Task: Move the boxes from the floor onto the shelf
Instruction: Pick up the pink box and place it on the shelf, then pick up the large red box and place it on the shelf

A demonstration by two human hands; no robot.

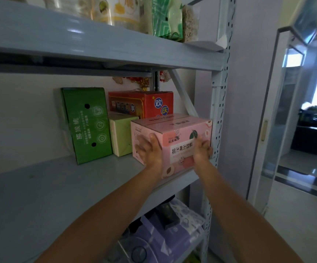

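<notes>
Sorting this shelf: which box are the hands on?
The pink box at front right: left hand and right hand hold it. Green box, pale-green box and red box sit untouched.

Home storage nook: metal shelving [40, 186] holding cartons [173, 126], sofa [309, 133] beyond.

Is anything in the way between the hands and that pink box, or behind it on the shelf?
Nothing between them: the left hand and right hand hold the pink box. A red box stands close behind it, likely limiting any push backward.
</notes>
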